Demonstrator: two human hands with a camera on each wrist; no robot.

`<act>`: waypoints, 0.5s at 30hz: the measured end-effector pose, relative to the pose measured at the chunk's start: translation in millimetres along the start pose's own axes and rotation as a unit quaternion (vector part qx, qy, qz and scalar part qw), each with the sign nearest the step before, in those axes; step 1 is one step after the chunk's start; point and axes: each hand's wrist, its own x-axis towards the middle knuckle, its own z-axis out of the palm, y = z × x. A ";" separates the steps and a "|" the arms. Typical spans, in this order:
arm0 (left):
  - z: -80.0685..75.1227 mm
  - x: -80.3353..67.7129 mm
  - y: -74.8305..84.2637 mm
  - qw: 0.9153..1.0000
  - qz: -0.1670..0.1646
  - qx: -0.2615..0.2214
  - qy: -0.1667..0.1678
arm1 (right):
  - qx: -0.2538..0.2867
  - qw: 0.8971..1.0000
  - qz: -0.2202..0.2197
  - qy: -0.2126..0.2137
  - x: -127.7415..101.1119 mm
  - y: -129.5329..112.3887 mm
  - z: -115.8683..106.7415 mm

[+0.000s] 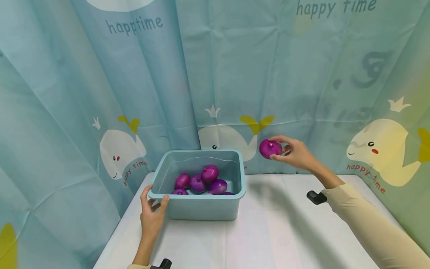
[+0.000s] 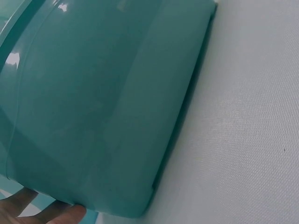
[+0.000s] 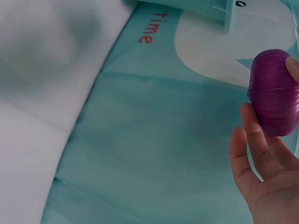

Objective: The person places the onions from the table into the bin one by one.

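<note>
One onion (image 1: 270,148) is pinched in the right hand (image 1: 297,153), held in the air just right of and above the tub (image 1: 201,215). Left hand (image 1: 152,216) grips the tub's near-left corner, fingers curled on its rim.

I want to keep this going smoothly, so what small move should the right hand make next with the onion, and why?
Probably carry the onion left until it is over the bin. The right hand holds it up to the right of the bin, other onions already lie inside, and the left hand steadies the near corner.
</note>
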 end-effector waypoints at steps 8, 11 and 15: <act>-0.7 0.7 0.9 1.000 -0.004 -0.002 -0.005 | -0.024 1.000 0.008 0.007 3.8 -5.9 -13.3; -0.9 0.6 0.7 1.000 -0.005 -0.004 -0.003 | -0.022 1.000 0.010 0.008 5.3 -8.3 -14.0; -0.1 0.9 -1.3 1.000 -0.009 0.001 0.000 | -0.020 1.000 -0.005 -0.006 11.8 -13.0 -11.1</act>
